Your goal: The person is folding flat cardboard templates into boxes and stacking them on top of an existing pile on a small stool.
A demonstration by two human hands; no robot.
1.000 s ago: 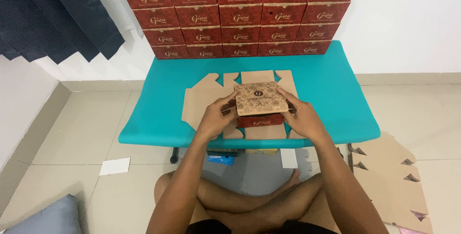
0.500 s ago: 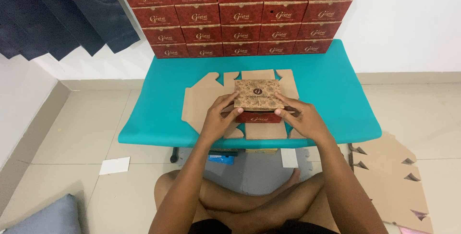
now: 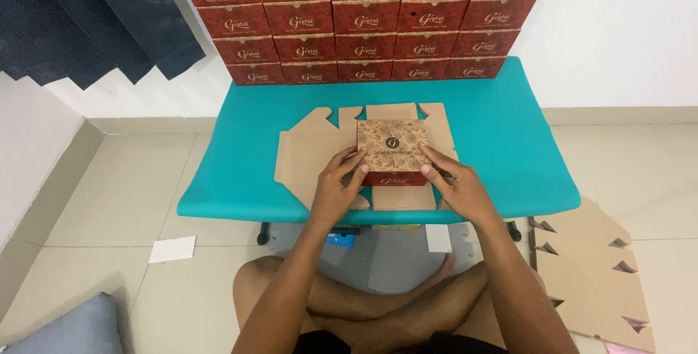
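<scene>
Head camera, looking down: my left hand and right hand press against the near corners of a small square box with a brown floral-patterned lid and a dark red base. The fingers of both hands are spread, their tips on the lid's front edge and sides; neither hand is closed around the box. The box sits on a flat, unfolded cardboard blank, whose tabs stick out behind and to both sides of it, and the blank lies near the front of a low teal table. A wall of stacked dark red cartons stands along the table's far edge. I sit cross-legged on the tiled floor; more flat cardboard blanks lie to my right, a white paper slip to my left.
</scene>
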